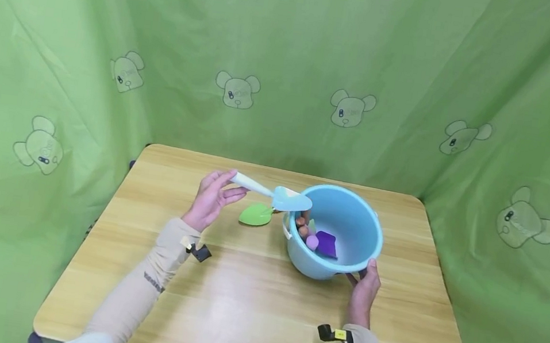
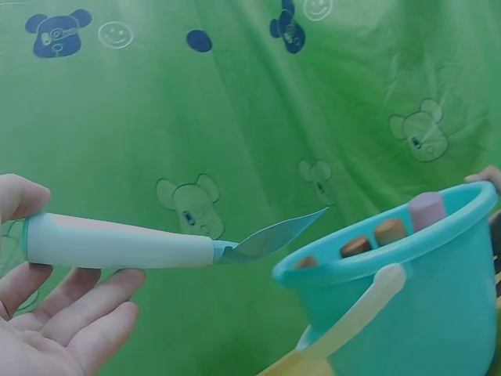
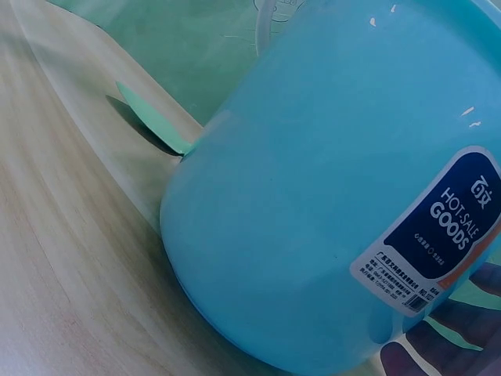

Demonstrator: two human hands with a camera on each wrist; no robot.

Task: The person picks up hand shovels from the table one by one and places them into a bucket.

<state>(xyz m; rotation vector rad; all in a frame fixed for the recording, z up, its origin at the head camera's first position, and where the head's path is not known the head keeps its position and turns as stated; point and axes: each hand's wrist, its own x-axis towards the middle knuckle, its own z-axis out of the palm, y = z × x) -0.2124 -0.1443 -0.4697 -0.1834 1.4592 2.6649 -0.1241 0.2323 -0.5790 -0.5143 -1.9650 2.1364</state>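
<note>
My left hand (image 1: 208,200) pinches the white handle end of a small garden trowel (image 2: 121,241), thumb above and fingers beneath. The trowel's light blue blade points right and overlaps the left rim of a blue bucket (image 1: 312,266) in the head view. With my right hand (image 1: 366,291) I grip the bucket at its near right side, thumb at the rim and fingers against the wall below. Inside lie a purple blade (image 1: 326,244), a pink-purple handle end (image 2: 427,209) and several brown handle ends (image 2: 390,231); their lower parts are hidden.
A green leaf-shaped blade (image 1: 255,214) lies on the wooden table (image 1: 219,315) left of the bucket. The bucket's white carrying handle (image 2: 356,313) hangs down on its left side. A green curtain (image 1: 298,35) with bear faces surrounds the table's back and sides.
</note>
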